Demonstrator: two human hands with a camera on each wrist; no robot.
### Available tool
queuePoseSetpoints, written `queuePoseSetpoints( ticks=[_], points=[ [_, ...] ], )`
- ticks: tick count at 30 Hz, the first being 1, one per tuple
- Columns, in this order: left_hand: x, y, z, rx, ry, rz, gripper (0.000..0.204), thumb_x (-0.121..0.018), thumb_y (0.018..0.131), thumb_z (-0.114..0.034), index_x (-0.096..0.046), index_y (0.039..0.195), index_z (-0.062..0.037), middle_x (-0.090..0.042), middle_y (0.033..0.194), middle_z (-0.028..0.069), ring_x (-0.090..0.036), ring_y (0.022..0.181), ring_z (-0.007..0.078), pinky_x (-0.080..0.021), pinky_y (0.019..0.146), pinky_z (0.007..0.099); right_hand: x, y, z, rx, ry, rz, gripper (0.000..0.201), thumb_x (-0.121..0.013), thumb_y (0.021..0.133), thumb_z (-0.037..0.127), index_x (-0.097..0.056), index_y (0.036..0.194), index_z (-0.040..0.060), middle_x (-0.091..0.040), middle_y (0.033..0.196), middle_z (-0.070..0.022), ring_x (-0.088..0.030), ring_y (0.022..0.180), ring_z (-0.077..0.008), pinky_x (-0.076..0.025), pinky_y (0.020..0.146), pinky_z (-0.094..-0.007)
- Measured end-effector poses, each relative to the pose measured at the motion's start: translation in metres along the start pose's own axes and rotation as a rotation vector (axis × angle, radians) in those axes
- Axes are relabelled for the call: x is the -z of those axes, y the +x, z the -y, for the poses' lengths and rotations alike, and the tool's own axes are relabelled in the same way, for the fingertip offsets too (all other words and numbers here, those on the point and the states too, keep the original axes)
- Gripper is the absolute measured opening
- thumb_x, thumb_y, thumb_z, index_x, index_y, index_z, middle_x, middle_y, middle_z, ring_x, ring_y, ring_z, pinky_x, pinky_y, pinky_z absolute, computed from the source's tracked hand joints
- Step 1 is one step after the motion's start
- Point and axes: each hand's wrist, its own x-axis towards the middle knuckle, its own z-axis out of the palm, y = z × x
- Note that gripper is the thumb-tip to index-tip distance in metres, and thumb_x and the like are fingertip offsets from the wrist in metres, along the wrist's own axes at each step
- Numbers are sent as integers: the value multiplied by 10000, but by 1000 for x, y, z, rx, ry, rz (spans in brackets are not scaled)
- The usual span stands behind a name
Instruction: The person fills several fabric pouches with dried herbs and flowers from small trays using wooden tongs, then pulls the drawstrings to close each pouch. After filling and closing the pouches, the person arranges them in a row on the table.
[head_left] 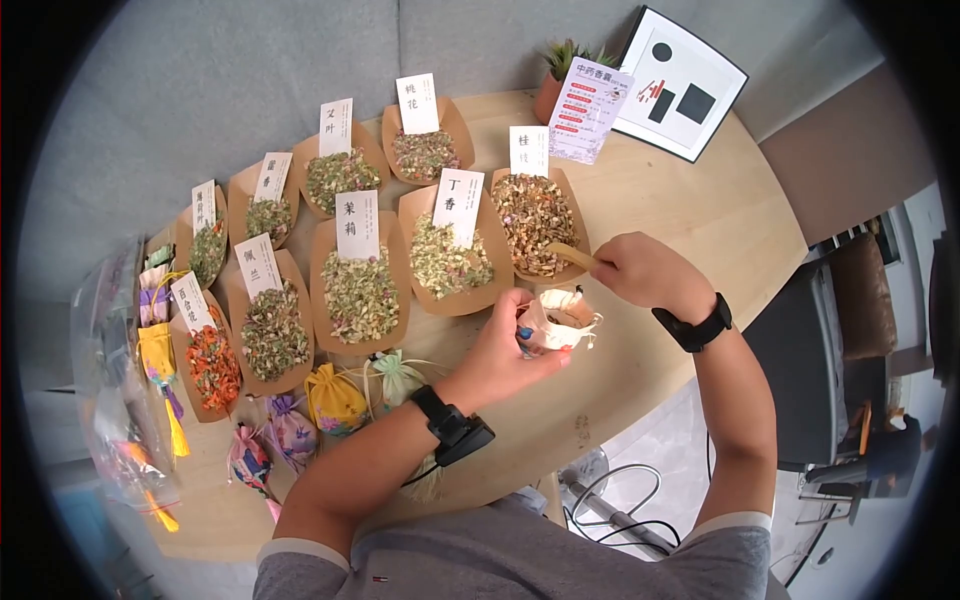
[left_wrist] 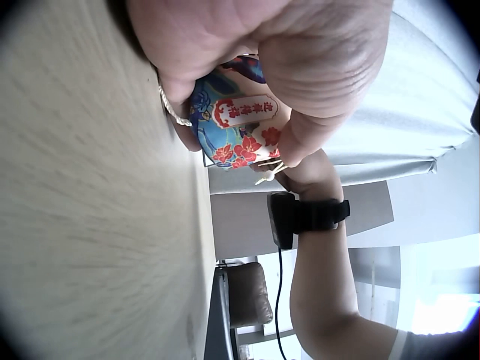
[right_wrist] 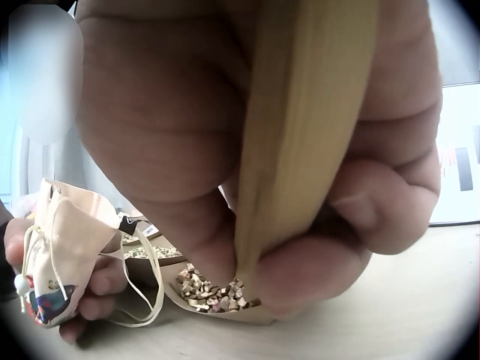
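My left hand [head_left: 505, 352] grips a small cream drawstring pouch [head_left: 545, 335], its mouth open upward and some brown contents inside. Blue and red flower print with a red-lettered label covers the pouch [left_wrist: 244, 139] in the left wrist view. Thin cords with a bead hang from its rim. My right hand [head_left: 655, 272] pinches the handle of a light wooden scoop [head_left: 574, 255], whose far end reaches into a brown paper tray [head_left: 566, 192]. Chopped brown herbs [head_left: 535, 212] fill that tray. In the right wrist view the scoop handle [right_wrist: 307, 112] runs between thumb and fingers.
Several more paper trays of dried herbs and flowers, with white name cards [head_left: 357, 225], stand left of the hands. Filled pouches [head_left: 335, 398] lie near the left forearm. At the back right are a potted plant [head_left: 560, 75], a printed card [head_left: 590, 110] and a framed picture [head_left: 680, 85].
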Motion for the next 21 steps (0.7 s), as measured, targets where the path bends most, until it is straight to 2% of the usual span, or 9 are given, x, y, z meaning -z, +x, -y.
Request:
queuePoseSetpoints(
  ticks=[3,6,8,14,21],
  points=[
    [0,0,3,-15,5,-6,784,-866,803,-191,-345,1337,51,-576,1220,166,-587,1129,179,-522,927,351,-1,0,1,-16,26,7,282,-597,916,194,-683,849,-66,-643,761,-247,-621,716,-419,-482,683,-485],
    [0,0,4,-21,23,-13,795,-872,795,-205,-351,1337,52,-579,1216,168,-591,1115,185,-522,920,354,-9,-1,-5,67,-10,-19,241,-626,894,179,-702,866,-48,-667,827,-221,-637,792,-402,-497,726,-473],
    [0,0,5,-24,37,-17,799,-876,790,-212,-355,1335,52,-578,1217,170,-593,1108,188,-523,915,355,-14,-3,-3,154,-55,-111,178,-666,849,141,-721,911,-16,-679,886,-184,-646,863,-380,-512,769,-461],
    [0,1,6,-31,49,-24,800,-878,786,-215,-359,1337,43,-580,1210,170,-596,1075,181,-527,896,349,-23,-2,0,179,-144,-209,163,-686,794,63,-717,946,12,-674,882,-156,-655,865,-360,-528,774,-451],
    [-2,1,6,-43,15,-26,778,-872,794,-202,-355,1321,43,-579,1198,159,-595,1053,166,-529,880,328,-13,-12,-3,220,-66,-303,157,-691,786,43,-720,935,5,-676,868,-155,-653,824,-366,-526,737,-452]
  ],
)
